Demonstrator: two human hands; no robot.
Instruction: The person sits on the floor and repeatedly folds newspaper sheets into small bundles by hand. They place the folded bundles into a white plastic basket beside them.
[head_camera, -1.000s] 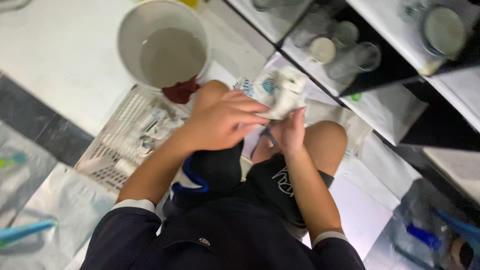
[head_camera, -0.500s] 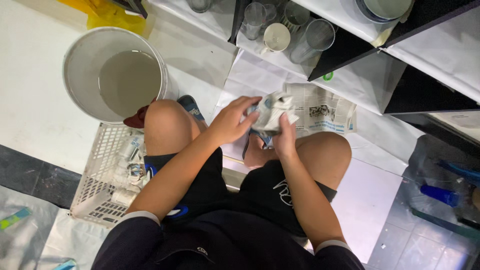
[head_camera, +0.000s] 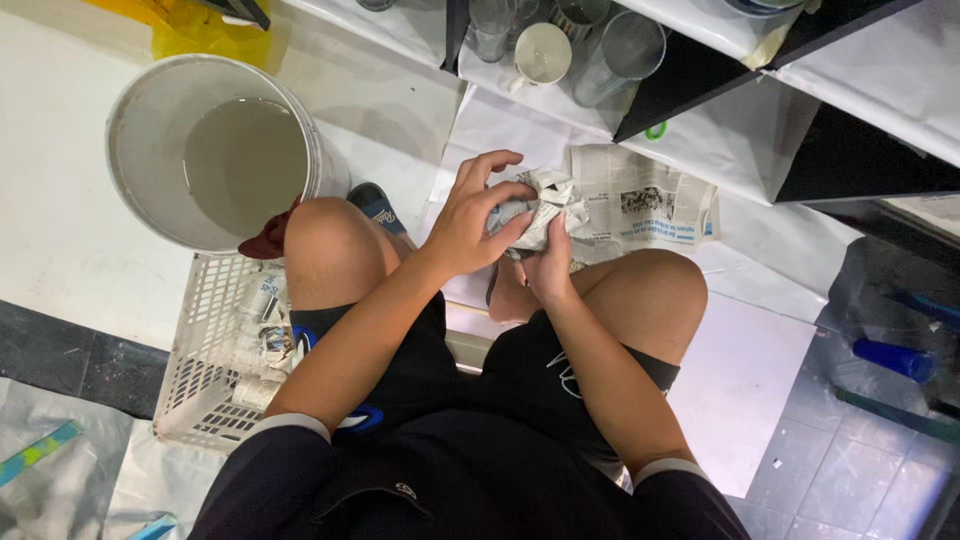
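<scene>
I sit low with my knees apart, and both hands meet above my lap around a bundle of crumpled newspaper (head_camera: 548, 203). My left hand (head_camera: 470, 215) covers the bundle from the left and top, fingers curled over it. From below, my right hand (head_camera: 548, 268) cups the bundle, thumb against the paper. What is inside the wrapping is hidden. Flat newspaper sheets (head_camera: 640, 205) lie on the floor just beyond my hands.
A white bucket (head_camera: 135, 110) of murky water stands at the left. Beside my left leg a white plastic basket (head_camera: 205, 350) holds several paper-wrapped pieces. Glasses and a cup (head_camera: 543, 52) stand on a black shelf ahead. A blue object (head_camera: 893, 358) lies on the right.
The view has shifted, so the bucket now sits farther left. My left hand has closed more tightly over the paper bundle, which looks more crumpled than before.
</scene>
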